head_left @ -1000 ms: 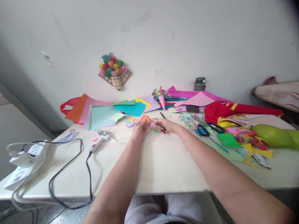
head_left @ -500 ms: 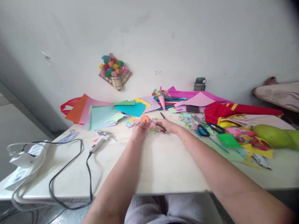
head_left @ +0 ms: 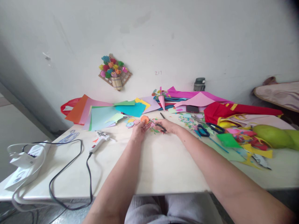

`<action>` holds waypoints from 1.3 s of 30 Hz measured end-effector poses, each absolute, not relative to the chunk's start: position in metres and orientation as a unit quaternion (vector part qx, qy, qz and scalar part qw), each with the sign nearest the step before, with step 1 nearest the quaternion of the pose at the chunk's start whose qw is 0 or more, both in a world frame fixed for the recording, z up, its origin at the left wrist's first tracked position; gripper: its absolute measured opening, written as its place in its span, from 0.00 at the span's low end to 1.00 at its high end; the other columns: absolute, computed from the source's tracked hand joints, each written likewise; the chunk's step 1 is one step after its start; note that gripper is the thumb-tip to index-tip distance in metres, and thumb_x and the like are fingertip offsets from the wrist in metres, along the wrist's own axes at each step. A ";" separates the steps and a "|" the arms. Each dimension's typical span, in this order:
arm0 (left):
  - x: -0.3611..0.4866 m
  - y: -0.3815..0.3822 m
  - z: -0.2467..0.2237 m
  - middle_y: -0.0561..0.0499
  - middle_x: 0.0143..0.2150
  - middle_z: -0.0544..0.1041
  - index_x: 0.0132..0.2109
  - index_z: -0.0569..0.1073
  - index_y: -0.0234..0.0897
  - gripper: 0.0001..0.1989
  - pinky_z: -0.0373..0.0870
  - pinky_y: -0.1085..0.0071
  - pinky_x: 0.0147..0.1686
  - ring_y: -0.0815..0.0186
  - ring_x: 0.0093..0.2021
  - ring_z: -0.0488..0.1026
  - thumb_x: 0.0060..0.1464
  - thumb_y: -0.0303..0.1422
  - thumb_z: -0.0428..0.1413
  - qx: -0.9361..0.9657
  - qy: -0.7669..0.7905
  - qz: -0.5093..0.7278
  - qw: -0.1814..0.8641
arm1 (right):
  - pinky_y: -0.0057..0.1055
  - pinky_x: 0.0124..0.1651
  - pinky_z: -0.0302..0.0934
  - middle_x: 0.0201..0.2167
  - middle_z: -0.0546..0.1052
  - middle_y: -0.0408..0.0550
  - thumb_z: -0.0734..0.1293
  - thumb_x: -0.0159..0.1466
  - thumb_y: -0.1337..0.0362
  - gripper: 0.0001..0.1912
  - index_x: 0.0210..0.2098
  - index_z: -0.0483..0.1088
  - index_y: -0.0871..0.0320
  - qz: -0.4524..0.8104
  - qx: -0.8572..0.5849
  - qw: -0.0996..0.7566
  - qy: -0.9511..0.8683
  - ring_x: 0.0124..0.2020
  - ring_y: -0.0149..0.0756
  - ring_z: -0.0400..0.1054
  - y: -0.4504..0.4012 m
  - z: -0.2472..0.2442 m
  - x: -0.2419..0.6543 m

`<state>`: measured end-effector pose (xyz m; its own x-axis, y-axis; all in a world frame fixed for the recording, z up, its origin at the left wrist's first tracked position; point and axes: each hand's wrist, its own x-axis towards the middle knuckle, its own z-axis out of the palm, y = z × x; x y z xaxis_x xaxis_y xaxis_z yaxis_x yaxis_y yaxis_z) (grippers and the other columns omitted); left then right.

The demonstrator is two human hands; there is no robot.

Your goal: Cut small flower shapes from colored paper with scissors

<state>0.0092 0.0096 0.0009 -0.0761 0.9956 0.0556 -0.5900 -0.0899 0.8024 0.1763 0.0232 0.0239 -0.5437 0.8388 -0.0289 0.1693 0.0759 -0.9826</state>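
Note:
An orange paper circle (head_left: 144,119) is pinched in my left hand (head_left: 139,130) above the middle of the table. My right hand (head_left: 168,126) grips black-handled scissors (head_left: 160,126), whose blades point left and reach the circle's right edge. Just left of my left hand lie small round paper pieces (head_left: 130,124) in light blue, pink and yellow. Small coloured scraps (head_left: 155,130) lie beneath and between my hands, partly hidden by them.
Left stand a glue gun (head_left: 100,142), its black cord and a power strip (head_left: 28,165). Coloured sheets (head_left: 102,116) line the back. To the right are blue-handled scissors (head_left: 203,130), a green paper piece (head_left: 229,140), red cloth (head_left: 233,112) and a phone (head_left: 192,109).

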 end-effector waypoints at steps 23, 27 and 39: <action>0.009 0.009 -0.002 0.48 0.30 0.78 0.30 0.72 0.32 0.11 0.72 0.63 0.43 0.60 0.34 0.77 0.37 0.28 0.64 0.344 0.302 0.666 0.589 | 0.22 0.13 0.47 0.13 0.61 0.35 0.68 0.54 0.65 0.10 0.26 0.61 0.60 0.549 -0.358 0.277 -0.702 0.12 0.22 0.53 0.013 0.034 0.177; 0.009 0.010 -0.002 0.47 0.31 0.78 0.30 0.72 0.31 0.10 0.71 0.61 0.46 0.59 0.35 0.77 0.39 0.28 0.64 0.346 0.307 0.665 0.587 | 0.22 0.12 0.45 0.13 0.61 0.34 0.69 0.54 0.62 0.12 0.26 0.60 0.59 0.552 -0.351 0.279 -0.703 0.11 0.22 0.52 0.010 0.036 0.178; 0.010 0.008 -0.001 0.47 0.31 0.78 0.32 0.72 0.32 0.10 0.71 0.61 0.45 0.60 0.36 0.77 0.40 0.28 0.63 0.343 0.316 0.662 0.586 | 0.20 0.11 0.44 0.12 0.63 0.34 0.68 0.54 0.61 0.12 0.28 0.61 0.60 0.547 -0.350 0.272 -0.710 0.10 0.22 0.54 0.012 0.034 0.178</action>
